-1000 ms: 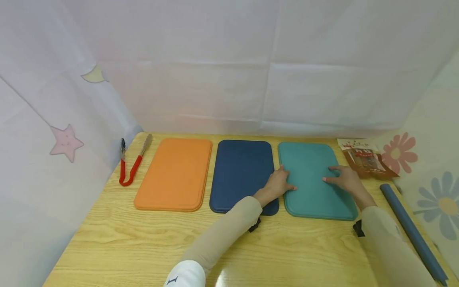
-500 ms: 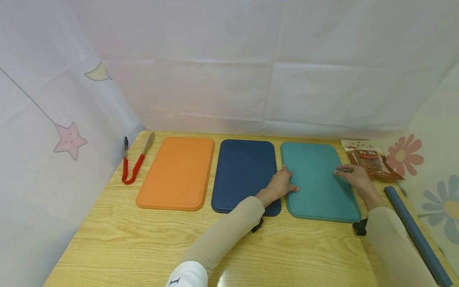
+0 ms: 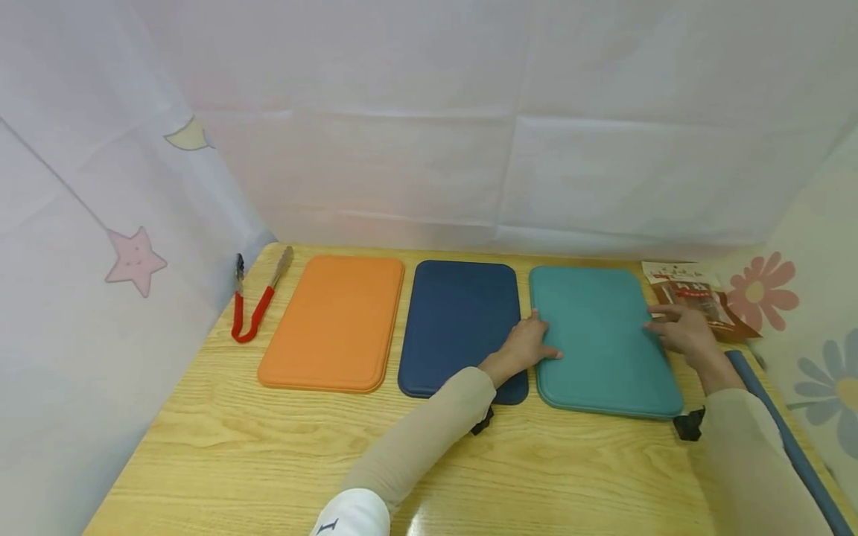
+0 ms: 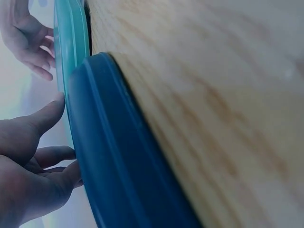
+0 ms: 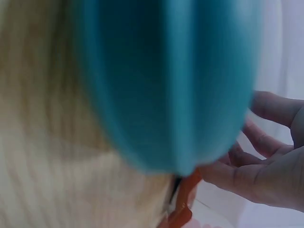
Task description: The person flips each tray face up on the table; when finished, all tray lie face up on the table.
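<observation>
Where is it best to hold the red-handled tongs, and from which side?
Probably by the red handles, from above and the near side: the tongs lie on the table with the bend nearest, metal ends pointing away, and the spread handles look easy to squeeze together.

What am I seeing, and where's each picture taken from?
No robot: these are a person's bare hands. The wide picture is taken from the head, the close ones from each wrist. On the wooden table lie red-handled tongs, what look like an orange tray, a navy tray and a teal tray, a brown food packet and a grey-blue bar. The left hand touches the teal tray's left edge; the right hand is at its right edge; whether gripping, I can't tell.
</observation>
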A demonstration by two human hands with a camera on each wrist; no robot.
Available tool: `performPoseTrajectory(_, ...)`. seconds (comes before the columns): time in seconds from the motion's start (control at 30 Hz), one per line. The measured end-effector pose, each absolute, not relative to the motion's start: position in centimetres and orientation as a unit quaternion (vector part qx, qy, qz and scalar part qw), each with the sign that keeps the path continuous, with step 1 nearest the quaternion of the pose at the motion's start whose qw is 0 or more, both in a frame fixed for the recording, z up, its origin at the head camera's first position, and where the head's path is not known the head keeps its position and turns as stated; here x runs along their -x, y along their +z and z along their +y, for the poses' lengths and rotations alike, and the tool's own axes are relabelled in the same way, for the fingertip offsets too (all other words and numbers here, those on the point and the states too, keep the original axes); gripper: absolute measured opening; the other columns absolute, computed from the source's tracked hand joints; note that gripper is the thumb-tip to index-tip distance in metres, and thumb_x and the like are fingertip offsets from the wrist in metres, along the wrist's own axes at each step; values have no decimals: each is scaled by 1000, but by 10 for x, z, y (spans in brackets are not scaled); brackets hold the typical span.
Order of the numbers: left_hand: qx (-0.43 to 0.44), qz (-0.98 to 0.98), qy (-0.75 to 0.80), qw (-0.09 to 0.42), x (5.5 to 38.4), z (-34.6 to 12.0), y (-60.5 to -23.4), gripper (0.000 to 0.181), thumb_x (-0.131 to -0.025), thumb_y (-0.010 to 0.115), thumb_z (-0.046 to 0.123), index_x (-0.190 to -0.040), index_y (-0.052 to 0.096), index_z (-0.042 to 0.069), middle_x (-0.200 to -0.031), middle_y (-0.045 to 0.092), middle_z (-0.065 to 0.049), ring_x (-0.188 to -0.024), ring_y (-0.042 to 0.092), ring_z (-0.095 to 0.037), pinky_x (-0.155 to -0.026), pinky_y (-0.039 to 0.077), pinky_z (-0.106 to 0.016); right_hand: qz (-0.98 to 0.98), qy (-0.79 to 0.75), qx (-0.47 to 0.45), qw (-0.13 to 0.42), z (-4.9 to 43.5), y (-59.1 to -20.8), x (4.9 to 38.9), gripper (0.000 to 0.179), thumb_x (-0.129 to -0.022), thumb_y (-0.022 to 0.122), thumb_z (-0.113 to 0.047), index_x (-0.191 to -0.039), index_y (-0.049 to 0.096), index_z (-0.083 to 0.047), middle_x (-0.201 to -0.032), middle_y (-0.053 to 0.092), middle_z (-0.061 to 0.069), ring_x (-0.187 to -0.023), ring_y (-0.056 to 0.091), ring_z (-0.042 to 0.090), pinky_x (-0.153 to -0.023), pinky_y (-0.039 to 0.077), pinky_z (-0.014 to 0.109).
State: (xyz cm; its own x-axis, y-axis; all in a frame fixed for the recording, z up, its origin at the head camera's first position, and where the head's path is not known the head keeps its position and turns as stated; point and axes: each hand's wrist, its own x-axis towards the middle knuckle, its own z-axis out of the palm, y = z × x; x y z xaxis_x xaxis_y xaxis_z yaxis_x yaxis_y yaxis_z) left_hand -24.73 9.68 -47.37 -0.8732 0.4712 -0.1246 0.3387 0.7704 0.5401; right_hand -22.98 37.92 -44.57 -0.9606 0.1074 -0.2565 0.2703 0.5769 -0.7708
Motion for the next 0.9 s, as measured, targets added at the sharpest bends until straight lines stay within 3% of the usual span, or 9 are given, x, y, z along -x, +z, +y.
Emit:
performPoseTrajectory(0.1,-215,931,264,134,247,97,-474,69,-85,72,38,-143,47,8,-156,22,-18,-120,56,-22,-86,50,-23,888,-441,-95,88,383,-441,229,57,-99,54,-13,-146,32,8,-137,35,37,-113,50,42,-89,50,49)
performPoseTrajectory(0.23,-212,932,262,137,247,97,-472,70,-85,72,39,-143,47,8,-156,23,-18,-121,55,-22,-85,50,-22,888,-444,-79,87,389,-435,231,56,-98,55,-9,-146,32,8,-136,37,35,-92,59,8,-80,55,34)
performPoseTrajectory(0.33,-209,931,263,143,247,96,-470,71,-85,72,39,-143,46,8,-156,22,-18,-124,53,-22,-87,50,-23,884,-454,-74,84,394,-433,232,59,-97,58,-11,-146,32,8,-134,40,34,-79,58,-6,-77,56,31)
performPoseTrajectory(0.5,-212,929,257,160,247,95,-466,72,-87,70,39,-145,43,7,-157,19,-18,-126,51,-23,-86,49,-23,881,-460,-58,99,403,-432,234,69,-94,64,-18,-147,29,9,-129,46,30,-80,61,-5,-79,56,35)
performPoseTrajectory(0.6,-216,929,251,167,248,95,-464,72,-88,68,39,-146,41,8,-157,17,-18,-124,53,-23,-83,49,-23,874,-470,-53,111,408,-430,236,76,-92,68,-23,-148,26,9,-116,56,11,-81,62,-5,-78,56,32)
performPoseTrajectory(0.7,-219,926,253,174,249,95,-464,72,-88,68,39,-147,41,8,-158,17,-18,-124,53,-23,-83,49,-23,862,-488,-53,125,412,-426,237,82,-91,69,-25,-150,22,8,-103,56,-11,-82,62,-5,-76,57,30)
performPoseTrajectory(0.9,-222,920,269,181,252,93,-467,72,-88,68,39,-147,40,8,-158,18,-17,-128,49,-22,-88,48,-23,837,-520,-53,159,414,-415,236,82,-91,69,-25,-151,21,5,-94,57,-23,-83,64,-1,-74,57,29)
